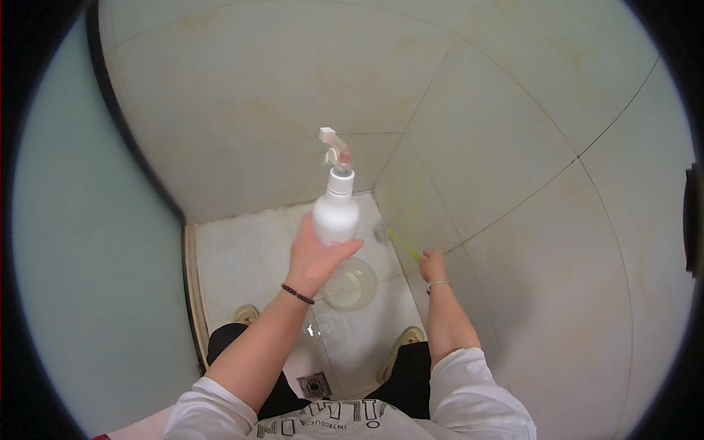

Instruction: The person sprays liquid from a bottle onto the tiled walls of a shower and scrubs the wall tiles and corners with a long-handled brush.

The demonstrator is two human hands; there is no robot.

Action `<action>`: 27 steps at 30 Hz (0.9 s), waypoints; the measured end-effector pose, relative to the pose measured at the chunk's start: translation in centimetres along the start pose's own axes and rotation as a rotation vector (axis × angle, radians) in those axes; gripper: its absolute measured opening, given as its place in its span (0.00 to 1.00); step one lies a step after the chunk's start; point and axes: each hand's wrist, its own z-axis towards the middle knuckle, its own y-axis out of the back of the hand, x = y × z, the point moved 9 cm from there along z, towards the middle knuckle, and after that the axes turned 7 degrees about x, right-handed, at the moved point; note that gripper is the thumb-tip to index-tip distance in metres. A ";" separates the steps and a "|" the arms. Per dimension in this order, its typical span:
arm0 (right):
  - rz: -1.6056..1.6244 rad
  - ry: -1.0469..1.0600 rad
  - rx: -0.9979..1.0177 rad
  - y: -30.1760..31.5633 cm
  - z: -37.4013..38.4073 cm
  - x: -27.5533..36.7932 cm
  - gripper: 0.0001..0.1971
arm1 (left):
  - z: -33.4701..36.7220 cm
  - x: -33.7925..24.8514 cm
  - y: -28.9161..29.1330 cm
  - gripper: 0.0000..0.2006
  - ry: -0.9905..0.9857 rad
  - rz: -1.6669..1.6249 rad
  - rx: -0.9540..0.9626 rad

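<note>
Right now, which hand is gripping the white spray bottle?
The left hand, with the dark beaded bracelet, grips the white spray bottle; the right hand, with a pale bracelet, holds a yellow-green handle.

Up on the person's head, that wide fisheye camera peers steeply down over the white shirt (323, 424) and ahead into the corner (374, 191), with the left hand (312, 258) and right hand (433, 265) mid-view, the floor (235, 253) farther off, and tiled walls (513, 132) bending around.
</note>
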 end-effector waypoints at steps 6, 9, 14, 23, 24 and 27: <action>0.095 0.133 -0.164 10.1 1.5 9.4 0.17 | 0.2 0.8 1.0 0.34 -0.070 -0.014 -0.110; 0.008 0.114 -0.294 12.7 -0.3 9.6 0.18 | -0.1 0.4 0.6 0.33 -0.040 -0.072 -0.085; -0.385 0.133 0.162 3.7 0.1 0.2 0.18 | 0.8 -0.3 -0.9 0.32 -0.075 -0.080 -0.036; -0.130 -0.015 -0.122 10.7 -0.7 5.7 0.21 | 0.3 -0.4 0.8 0.32 -0.057 -0.023 -0.098; -0.130 -0.015 -0.118 10.5 -1.0 5.7 0.21 | 0.2 -0.4 1.1 0.32 -0.057 -0.007 -0.109; -0.405 -0.072 0.216 5.4 -2.1 3.1 0.22 | 0.3 0.2 1.1 0.32 -0.035 -0.028 -0.091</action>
